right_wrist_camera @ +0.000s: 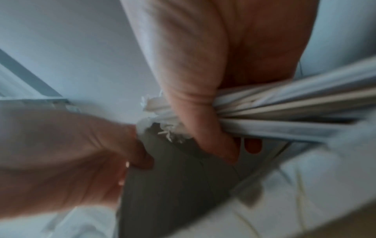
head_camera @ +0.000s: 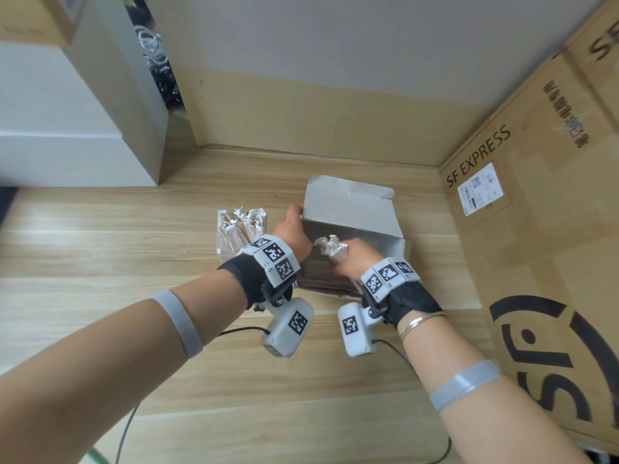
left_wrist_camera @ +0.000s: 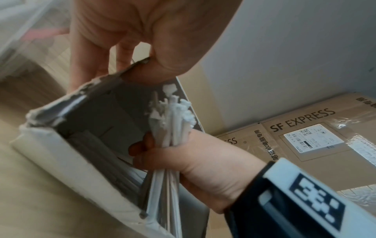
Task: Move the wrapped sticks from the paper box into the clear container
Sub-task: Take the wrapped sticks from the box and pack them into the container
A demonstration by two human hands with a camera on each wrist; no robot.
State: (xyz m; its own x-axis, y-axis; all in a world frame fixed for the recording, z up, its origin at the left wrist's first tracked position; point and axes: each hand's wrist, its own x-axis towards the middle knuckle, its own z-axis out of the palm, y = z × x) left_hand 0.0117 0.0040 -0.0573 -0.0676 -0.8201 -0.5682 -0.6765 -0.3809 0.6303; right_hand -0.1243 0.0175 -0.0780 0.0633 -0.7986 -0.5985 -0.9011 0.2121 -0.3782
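Observation:
The grey paper box point(head_camera: 348, 209) point(left_wrist_camera: 61, 154) stands open on the wooden table, its flap raised at the back. My left hand point(head_camera: 292, 229) point(left_wrist_camera: 130, 48) pinches the box's torn left edge, thumb inside. My right hand point(head_camera: 351, 259) point(left_wrist_camera: 183, 157) point(right_wrist_camera: 195, 90) is inside the box, fingers curled round a bundle of white wrapped sticks point(head_camera: 330, 246) point(left_wrist_camera: 173, 119) point(right_wrist_camera: 284, 109) whose crumpled paper ends poke up above the fist. Left of the box stands the clear container point(head_camera: 223, 236), holding several wrapped sticks point(head_camera: 243, 222) upright.
A large SF EXPRESS cardboard carton point(head_camera: 536, 202) point(left_wrist_camera: 305, 135) walls off the right side. A white cabinet point(head_camera: 67, 122) stands at the back left, the wall behind. Black cables point(head_camera: 402, 356) trail from the wrist cameras across the wooden table point(head_camera: 134, 229).

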